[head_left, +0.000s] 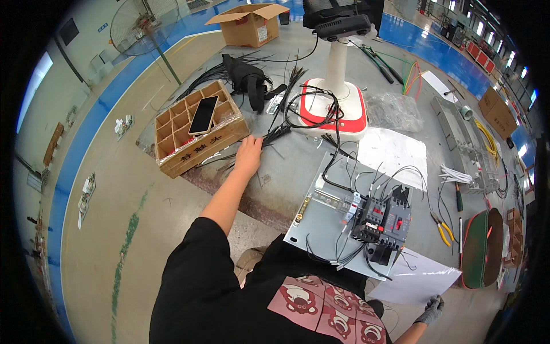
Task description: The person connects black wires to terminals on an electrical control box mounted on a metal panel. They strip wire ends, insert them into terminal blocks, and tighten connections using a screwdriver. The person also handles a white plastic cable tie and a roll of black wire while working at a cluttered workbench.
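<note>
My bare left hand (248,155) reaches across the bench beside a wooden box, its fingers closed at the near end of a bunch of thin black cable ties (277,133). At the lower right, my right hand (431,311) wears a grey glove and pinches the lower edge of a white sheet of paper (409,281). Part of that sheet lies beneath a metal mounting plate (309,226), which overhangs the bench edge in front of me. A contactor (369,219) and a circuit breaker (395,221) sit on the plate, with several black wires attached.
A phone (204,114) rests on the divided wooden box (200,150). Behind the plate stands a red-and-white pedestal base (349,123) with coiled black cable. Yellow-handled pliers (443,230), a grey metal tray (455,135) and a green bin (482,249) are at the right.
</note>
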A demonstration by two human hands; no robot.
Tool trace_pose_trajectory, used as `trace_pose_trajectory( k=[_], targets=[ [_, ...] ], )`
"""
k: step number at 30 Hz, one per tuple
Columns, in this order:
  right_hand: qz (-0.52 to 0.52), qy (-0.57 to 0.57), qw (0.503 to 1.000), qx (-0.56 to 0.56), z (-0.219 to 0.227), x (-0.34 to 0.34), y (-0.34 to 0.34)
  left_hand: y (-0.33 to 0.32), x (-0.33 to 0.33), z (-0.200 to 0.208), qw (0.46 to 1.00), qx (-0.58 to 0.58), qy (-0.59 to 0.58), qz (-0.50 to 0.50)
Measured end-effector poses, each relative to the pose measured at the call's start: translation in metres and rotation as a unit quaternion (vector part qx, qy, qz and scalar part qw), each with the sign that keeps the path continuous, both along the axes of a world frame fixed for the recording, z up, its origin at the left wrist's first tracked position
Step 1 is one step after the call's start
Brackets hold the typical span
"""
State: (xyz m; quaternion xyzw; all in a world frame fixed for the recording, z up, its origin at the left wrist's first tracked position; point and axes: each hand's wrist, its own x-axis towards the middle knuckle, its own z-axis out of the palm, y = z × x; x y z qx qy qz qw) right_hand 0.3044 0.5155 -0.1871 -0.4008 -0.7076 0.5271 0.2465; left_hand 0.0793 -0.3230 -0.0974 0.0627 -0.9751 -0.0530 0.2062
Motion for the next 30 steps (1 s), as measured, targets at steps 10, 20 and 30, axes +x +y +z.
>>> trace_pose_trajectory(
  k=[10,20,30],
  targets=[
    [0.012,0.037,0.998,0.046,0.01,-0.047,-0.002,-0.022,0.021,0.019,0.999,0.023,-0.019,-0.03],
    [-0.066,-0.023,0.997,-0.015,-0.047,-0.006,-0.01,0.061,0.057,0.073,0.977,0.136,0.15,-0.069],
    [0.099,-0.162,0.981,-0.044,-0.162,0.083,-0.034,0.23,0.069,0.113,0.921,0.156,0.106,-0.34]
  ],
)
